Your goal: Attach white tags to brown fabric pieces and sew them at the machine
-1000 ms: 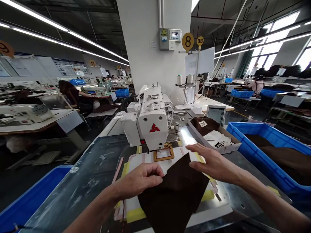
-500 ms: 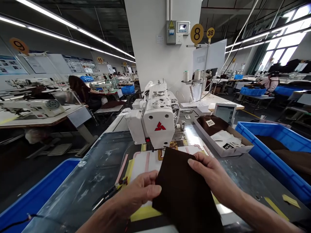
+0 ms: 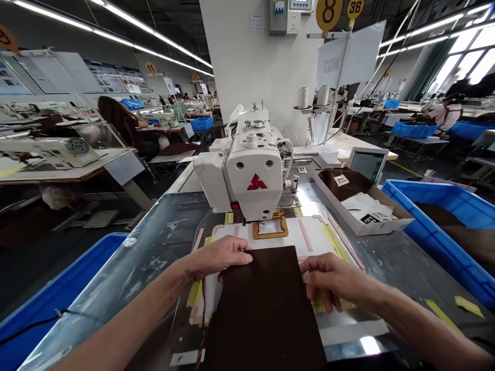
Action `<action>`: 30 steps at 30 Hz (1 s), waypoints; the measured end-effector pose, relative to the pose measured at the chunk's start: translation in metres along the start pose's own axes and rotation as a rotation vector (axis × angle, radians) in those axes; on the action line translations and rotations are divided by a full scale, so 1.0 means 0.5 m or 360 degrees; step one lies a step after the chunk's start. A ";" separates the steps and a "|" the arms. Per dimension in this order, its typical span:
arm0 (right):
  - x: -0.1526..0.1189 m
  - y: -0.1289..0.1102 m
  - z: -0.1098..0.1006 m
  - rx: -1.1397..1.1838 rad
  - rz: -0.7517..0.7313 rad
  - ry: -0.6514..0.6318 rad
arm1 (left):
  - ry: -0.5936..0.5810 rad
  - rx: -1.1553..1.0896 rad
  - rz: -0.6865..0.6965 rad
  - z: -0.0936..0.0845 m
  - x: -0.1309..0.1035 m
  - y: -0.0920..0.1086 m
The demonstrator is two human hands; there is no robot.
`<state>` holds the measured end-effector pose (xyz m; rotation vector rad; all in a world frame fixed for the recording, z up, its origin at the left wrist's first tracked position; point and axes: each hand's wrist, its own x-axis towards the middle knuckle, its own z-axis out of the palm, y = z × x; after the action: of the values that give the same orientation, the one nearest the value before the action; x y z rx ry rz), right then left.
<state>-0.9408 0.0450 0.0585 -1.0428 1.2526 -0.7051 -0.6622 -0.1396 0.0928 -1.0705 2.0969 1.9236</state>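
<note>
A dark brown fabric panel (image 3: 266, 304) lies in front of the sewing machine, its short far edge turned toward the machine head. My left hand (image 3: 228, 255) pinches the panel's far left corner, thumb on top. At the right edge, my right hand (image 3: 328, 278) has thumb and index finger closed at the cloth, the other fingers curled loosely below. Just beyond the panel is the brown clamp frame (image 3: 270, 228) under the white sewing machine (image 3: 253, 170). Beneath the hands, a white template sheet (image 3: 309, 237) with pink and yellow tape strips is partly covered.
To the right, a shallow box (image 3: 363, 206) holds brown cloth and white labels, with a tablet (image 3: 367, 165) behind it. A blue bin (image 3: 436, 232) with brown fabric stands farther right; another blue bin (image 3: 77, 288) is at left. A red-black cord (image 3: 201, 330) runs beside the panel.
The panel has come down flatter and squarer to the machine, uncovering the clamp frame. My left hand has moved up to its far left corner; my right hand sits lower along the right edge.
</note>
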 end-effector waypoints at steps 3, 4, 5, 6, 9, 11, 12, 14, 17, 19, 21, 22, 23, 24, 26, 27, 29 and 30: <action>0.009 0.012 -0.010 0.0021 -0.0004 0.0031 | -0.0024 0.0014 0.0017 0.001 0.006 -0.007; 0.011 0.012 -0.011 0.0029 -0.0002 0.0050 | -0.0030 0.0015 0.0016 0.002 0.005 -0.006; 0.012 0.010 -0.011 0.0034 0.0002 0.0072 | -0.0033 0.0015 0.0016 0.003 0.003 -0.003; 0.013 0.007 -0.009 0.0026 0.0003 0.0100 | -0.0035 0.0014 0.0014 0.004 0.000 0.000; 0.021 -0.006 0.004 -0.0110 -0.0010 0.0177 | -0.0032 0.0018 0.0023 0.006 -0.011 0.010; 0.026 -0.013 0.015 -0.0275 -0.0045 0.0256 | -0.0028 0.0030 0.0041 0.004 -0.021 0.011; 0.028 -0.015 0.019 -0.0347 -0.0078 0.0304 | -0.0025 0.0041 0.0047 0.001 -0.027 0.009; 0.030 -0.013 0.024 -0.0429 -0.0160 0.0401 | 0.0002 0.0078 0.0024 -0.005 -0.039 0.001; 0.033 -0.005 0.014 -0.0439 -0.0187 0.0470 | 0.0101 0.0158 -0.0092 -0.018 -0.044 -0.013; 0.037 -0.003 0.000 -0.0457 -0.0106 0.0486 | 0.0199 0.0213 -0.0148 -0.025 -0.035 -0.016; 0.044 -0.004 -0.014 -0.0485 -0.0033 0.0488 | 0.0303 0.0274 -0.0168 -0.030 -0.018 -0.016; 0.048 -0.005 -0.020 -0.0500 -0.0017 0.0484 | 0.0344 0.0307 -0.0180 -0.032 -0.008 -0.016; 0.053 -0.006 -0.026 -0.0511 -0.0013 0.0476 | 0.0373 0.0338 -0.0189 -0.035 0.002 -0.016; 0.058 -0.007 -0.032 -0.0524 -0.0018 0.0475 | 0.0395 0.0367 -0.0193 -0.037 0.011 -0.016; 0.068 -0.007 -0.043 -0.0538 -0.0027 0.0459 | 0.0423 0.0414 -0.0177 -0.042 0.025 -0.016; 0.073 -0.007 -0.048 -0.0539 -0.0011 0.0448 | 0.0438 0.0428 -0.0153 -0.046 0.031 -0.016; 0.084 -0.011 -0.059 -0.0545 0.0028 0.0437 | 0.0471 0.0431 -0.0084 -0.056 0.040 -0.013; 0.091 -0.015 -0.065 -0.0550 0.0054 0.0436 | 0.0482 0.0418 -0.0046 -0.062 0.045 -0.010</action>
<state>-0.9619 -0.0058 0.0471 -1.2296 1.6674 -0.6326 -0.6645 -0.1771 0.0831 -1.3910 2.3861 1.4933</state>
